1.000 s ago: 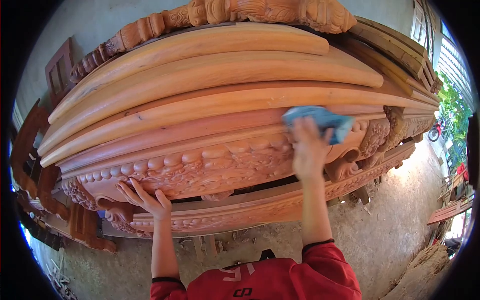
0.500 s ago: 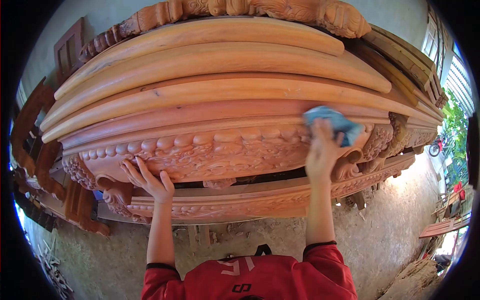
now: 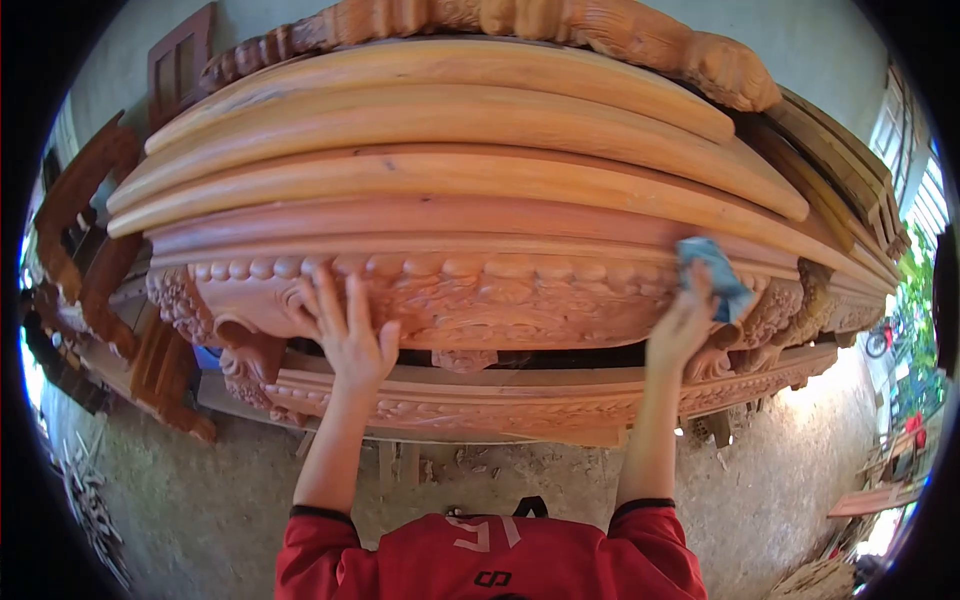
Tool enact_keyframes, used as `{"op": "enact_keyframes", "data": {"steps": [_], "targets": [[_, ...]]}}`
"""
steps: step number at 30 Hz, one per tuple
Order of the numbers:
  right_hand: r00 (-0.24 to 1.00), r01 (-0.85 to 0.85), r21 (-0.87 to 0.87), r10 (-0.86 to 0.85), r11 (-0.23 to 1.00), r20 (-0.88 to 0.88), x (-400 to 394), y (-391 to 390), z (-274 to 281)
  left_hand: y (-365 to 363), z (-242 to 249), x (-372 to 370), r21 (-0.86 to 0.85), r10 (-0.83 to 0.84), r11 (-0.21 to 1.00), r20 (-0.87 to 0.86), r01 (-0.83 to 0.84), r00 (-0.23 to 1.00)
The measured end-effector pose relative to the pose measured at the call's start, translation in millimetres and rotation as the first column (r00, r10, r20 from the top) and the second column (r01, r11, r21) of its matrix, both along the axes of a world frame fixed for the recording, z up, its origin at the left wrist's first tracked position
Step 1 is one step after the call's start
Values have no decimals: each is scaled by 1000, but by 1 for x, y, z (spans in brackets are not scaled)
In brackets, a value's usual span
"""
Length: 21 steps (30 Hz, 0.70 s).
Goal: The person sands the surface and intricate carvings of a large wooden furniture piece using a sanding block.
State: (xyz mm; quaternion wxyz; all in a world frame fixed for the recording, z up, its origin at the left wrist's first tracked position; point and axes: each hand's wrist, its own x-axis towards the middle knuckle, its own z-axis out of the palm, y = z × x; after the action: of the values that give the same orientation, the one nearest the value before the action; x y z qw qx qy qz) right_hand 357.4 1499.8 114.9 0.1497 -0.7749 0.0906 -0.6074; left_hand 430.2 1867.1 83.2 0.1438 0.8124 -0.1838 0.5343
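A long carved wooden furniture piece [image 3: 520, 310] in reddish-brown wood spans the middle of the head view, with a beaded row above a carved relief panel. My left hand [image 3: 350, 335] lies against the left part of that panel, fingers spread and holding nothing. At the panel's right end, my right hand [image 3: 682, 325] grips a crumpled blue cloth [image 3: 727, 290], pressed against the moulding and carving there. Motion blurs the fingers and cloth slightly. Above the panel, several smooth, curved wooden pieces [image 3: 460, 118] lie side by side.
A carved, rounded wooden length [image 3: 420, 15] runs along the back by the wall. Dark carved wooden parts [image 3: 85, 225] stand at the left. Stacked boards [image 3: 850, 165] are at the right. Wood scraps [image 3: 90, 500] lie on the concrete floor [image 3: 230, 500].
The view has shifted, moving the furniture rightward in the frame. My right hand has moved the cloth right and down along the carving. My left hand has slid a little right.
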Motion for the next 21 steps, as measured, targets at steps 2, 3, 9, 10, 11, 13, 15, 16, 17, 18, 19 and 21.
{"op": "enact_keyframes", "data": {"steps": [2, 3, 9, 10, 11, 13, 15, 16, 17, 18, 19, 21], "targets": [[994, -25, 163, 8, 986, 108, -3, -10, 6, -9, 19, -3, 16, 10, 1000, -80, -9, 997], [994, -50, 159, 34, 986, 101, -1, -6, 7, -12, 24, -1, 36, 28, 999, -72, -26, 997], [994, -41, -211, 20, 977, -103, 8, 57, -1, -21, 25, 12, -61, -3, 998, 20, 5, 1000], [980, -139, -336, 81, 931, -182, 6, 60, 0, -20, 25, 12, -58, -7, 998, 19, 8, 1000], [956, -237, -446, 125, 863, -266, 3, 61, 1, -20, 24, 12, -40, 13, 999, 38, -12, 999], [974, -170, -338, 106, 926, -201, 4, 38, 12, -23, 24, 13, -26, 20, 1000, 58, -19, 998], [994, -105, -91, 103, 990, -34, 7, 13, 22, -22, 23, 14, -70, -4, 997, 73, 10, 997], [994, -105, -91, 102, 990, -38, 7, 11, 23, -22, 23, 14, -70, -5, 997, 70, 10, 998], [996, -82, -51, 80, 995, -35, 6, 9, 25, -22, 23, 15, -74, -10, 997, 73, 15, 997], [998, -56, -10, 56, 998, -32, 5, 10, 27, -22, 23, 15, -77, -16, 997, 76, 22, 997], [998, 1, -104, -8, 995, -68, 7, 20, 23, -22, 23, 15, -75, -21, 997, 72, 27, 997], [984, -123, -240, 88, 963, -153, 9, 48, 14, -22, 23, 14, -86, -19, 996, 70, 25, 997]]}}
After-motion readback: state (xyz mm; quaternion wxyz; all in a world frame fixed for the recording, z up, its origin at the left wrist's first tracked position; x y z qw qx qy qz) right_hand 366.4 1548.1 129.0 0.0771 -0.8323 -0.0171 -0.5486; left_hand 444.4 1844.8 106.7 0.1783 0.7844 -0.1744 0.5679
